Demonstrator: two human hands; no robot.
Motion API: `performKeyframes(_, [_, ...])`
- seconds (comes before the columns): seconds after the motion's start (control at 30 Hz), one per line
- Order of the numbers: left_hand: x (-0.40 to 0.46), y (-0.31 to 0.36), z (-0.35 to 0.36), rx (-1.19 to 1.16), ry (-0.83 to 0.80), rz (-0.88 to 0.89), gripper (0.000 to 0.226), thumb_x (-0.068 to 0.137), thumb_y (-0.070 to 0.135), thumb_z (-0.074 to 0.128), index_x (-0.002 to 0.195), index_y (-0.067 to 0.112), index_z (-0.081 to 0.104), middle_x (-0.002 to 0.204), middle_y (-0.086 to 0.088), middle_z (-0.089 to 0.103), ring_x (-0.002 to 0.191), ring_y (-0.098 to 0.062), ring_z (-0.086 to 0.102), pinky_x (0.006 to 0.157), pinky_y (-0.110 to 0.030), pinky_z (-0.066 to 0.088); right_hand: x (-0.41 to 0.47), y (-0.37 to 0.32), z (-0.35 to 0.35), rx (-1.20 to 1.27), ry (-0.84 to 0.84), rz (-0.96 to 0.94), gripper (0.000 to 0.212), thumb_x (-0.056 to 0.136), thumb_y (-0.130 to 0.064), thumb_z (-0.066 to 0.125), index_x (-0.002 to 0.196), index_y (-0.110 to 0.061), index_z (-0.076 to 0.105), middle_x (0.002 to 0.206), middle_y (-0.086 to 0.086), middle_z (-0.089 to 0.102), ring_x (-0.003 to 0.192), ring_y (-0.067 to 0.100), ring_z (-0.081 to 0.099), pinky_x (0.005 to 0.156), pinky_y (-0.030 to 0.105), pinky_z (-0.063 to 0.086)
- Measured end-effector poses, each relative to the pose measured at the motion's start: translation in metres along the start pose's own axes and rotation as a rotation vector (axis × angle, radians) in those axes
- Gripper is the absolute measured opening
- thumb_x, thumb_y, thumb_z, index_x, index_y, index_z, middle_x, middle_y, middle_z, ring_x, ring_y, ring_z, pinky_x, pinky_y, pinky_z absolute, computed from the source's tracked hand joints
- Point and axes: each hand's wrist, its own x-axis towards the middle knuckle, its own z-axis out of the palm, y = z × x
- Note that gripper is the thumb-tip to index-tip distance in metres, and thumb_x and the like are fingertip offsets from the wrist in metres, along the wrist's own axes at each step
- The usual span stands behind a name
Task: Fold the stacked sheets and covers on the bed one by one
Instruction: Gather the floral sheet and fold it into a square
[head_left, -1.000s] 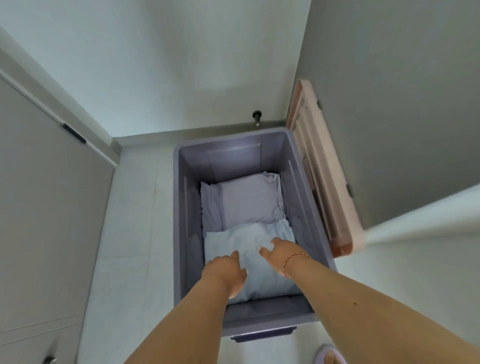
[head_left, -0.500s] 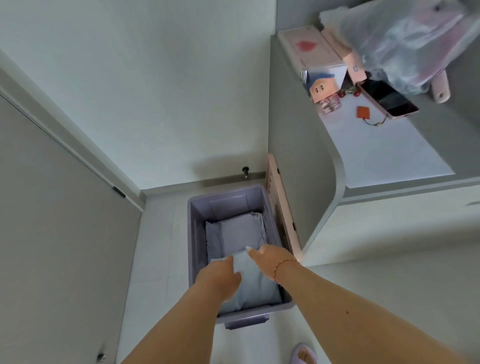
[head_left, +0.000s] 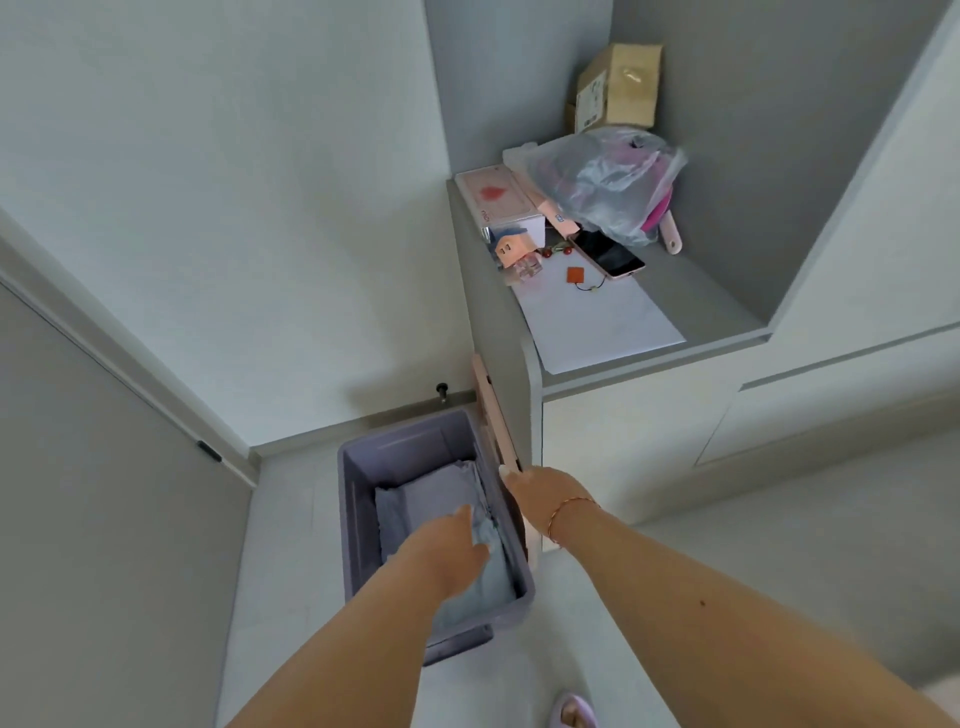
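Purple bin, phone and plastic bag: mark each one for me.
Purple bin (head_left: 358, 499), head view, left inner wall.
Phone (head_left: 609, 255), head view, middle of its dark screen.
Plastic bag (head_left: 605, 182), head view, centre of its crinkled side.

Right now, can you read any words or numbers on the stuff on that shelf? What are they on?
Pink box with a red heart: small print along its near edge, too blurred to read.
Label on the cardboard box: printed, too small to read.
Small house-shaped box: no readable text.
Purple bin: no writing visible.
So no text can be quoted.
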Motion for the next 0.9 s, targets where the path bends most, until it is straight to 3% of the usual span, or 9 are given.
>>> performKeyframes(0.13, [-0.032, 0.03, 0.008, 0.048, 0.06, 0.053, 0.062, 0.102, 0.037, 0.039, 0.153, 0.01, 0.016, 0.132, -0.013, 0.057, 0.117, -0.027, 0.056, 0.093, -0.035, 0.045, -0.056, 0.027, -0.016, -0.012, 0.081, 0.045, 0.051, 0.102, -0.04, 0.022, 0.115, -0.004, 0.055, 0.116, 0.018, 0.059, 0.105, 0.033, 0.056, 0.077, 0.033, 0.037])
performKeyframes(0.23, [-0.056, 0.06, 0.022, 0.08, 0.124, 0.133, 0.056, 0.101, 0.038, 0.041, 0.148, 0.011, 0.026, 0.113, -0.006, 0.064, 0.097, -0.02, 0.062, 0.081, -0.032, 0.05, -0.105, 0.056, -0.02, 0.035, 0.166, 0.069, 0.043, 0.102, -0.043, 0.021, 0.095, -0.008, 0.047, 0.097, 0.016, 0.054, 0.086, 0.027, 0.048, 0.076, 0.032, 0.037])
performKeyframes(0.33, [-0.08, 0.097, 0.04, 0.086, 0.15, 0.218, 0.044, 0.101, 0.036, 0.041, 0.136, 0.009, 0.036, 0.1, -0.004, 0.061, 0.087, -0.02, 0.06, 0.077, -0.035, 0.052, -0.149, 0.091, -0.018, 0.095, 0.224, 0.114, 0.042, 0.102, -0.044, 0.021, 0.093, -0.01, 0.044, 0.073, 0.006, 0.044, 0.083, 0.024, 0.045, 0.077, 0.031, 0.038])
performKeyframes(0.43, [-0.099, 0.137, 0.068, 0.077, 0.126, 0.299, 0.04, 0.101, 0.036, 0.04, 0.128, 0.006, 0.039, 0.1, -0.01, 0.062, 0.087, -0.025, 0.062, 0.079, -0.04, 0.053, -0.194, 0.135, -0.012, 0.121, 0.247, 0.176, 0.034, 0.102, -0.037, 0.025, 0.096, -0.009, 0.045, 0.067, 0.001, 0.036, 0.084, 0.023, 0.046, 0.078, 0.03, 0.04])
performKeyframes(0.53, [-0.109, 0.177, 0.101, 0.099, 0.061, 0.356, 0.046, 0.101, 0.036, 0.041, 0.134, 0.005, 0.036, 0.112, -0.013, 0.061, 0.1, -0.029, 0.06, 0.078, -0.036, 0.048, -0.23, 0.186, -0.003, 0.234, 0.29, 0.262, 0.031, 0.101, -0.017, 0.029, 0.122, -0.002, 0.046, 0.079, 0.011, 0.048, 0.086, 0.029, 0.052, 0.078, 0.033, 0.043])
performKeyframes(0.6, [-0.112, 0.205, 0.125, 0.086, 0.016, 0.367, 0.053, 0.1, 0.04, 0.042, 0.141, 0.008, 0.033, 0.13, -0.015, 0.055, 0.117, -0.03, 0.054, 0.089, -0.034, 0.044, -0.248, 0.224, 0.004, 0.26, 0.286, 0.329, 0.038, 0.101, -0.018, 0.024, 0.132, -0.005, 0.044, 0.086, 0.012, 0.052, 0.092, 0.031, 0.054, 0.08, 0.035, 0.042])
performKeyframes(0.7, [-0.113, 0.245, 0.165, 0.026, -0.055, 0.361, 0.056, 0.1, 0.041, 0.044, 0.147, 0.013, 0.033, 0.143, -0.011, 0.049, 0.131, -0.026, 0.046, 0.105, -0.033, 0.038, -0.273, 0.283, 0.015, 0.349, 0.285, 0.44, 0.043, 0.102, -0.019, 0.019, 0.138, -0.007, 0.039, 0.074, 0.004, 0.039, 0.093, 0.03, 0.051, 0.076, 0.032, 0.037])
performKeyframes(0.8, [-0.11, 0.282, 0.204, 0.014, -0.113, 0.332, 0.048, 0.099, 0.037, 0.047, 0.139, 0.011, 0.045, 0.14, -0.009, 0.052, 0.13, -0.025, 0.048, 0.103, -0.028, 0.038, -0.297, 0.337, 0.028, 0.381, 0.26, 0.543, 0.037, 0.102, -0.017, 0.023, 0.13, -0.007, 0.044, 0.101, 0.017, 0.053, 0.096, 0.03, 0.052, 0.081, 0.035, 0.042])
performKeyframes(0.9, [-0.11, 0.316, 0.24, 0.023, -0.172, 0.321, 0.025, 0.097, 0.031, 0.05, 0.114, 0.015, 0.059, 0.12, -0.008, 0.061, 0.119, -0.025, 0.055, 0.098, -0.029, 0.04, -0.317, 0.391, 0.042, 0.312, 0.182, 0.651, 0.035, 0.103, -0.033, 0.024, 0.102, -0.01, 0.049, 0.095, 0.011, 0.046, 0.086, 0.024, 0.043, 0.075, 0.031, 0.034])
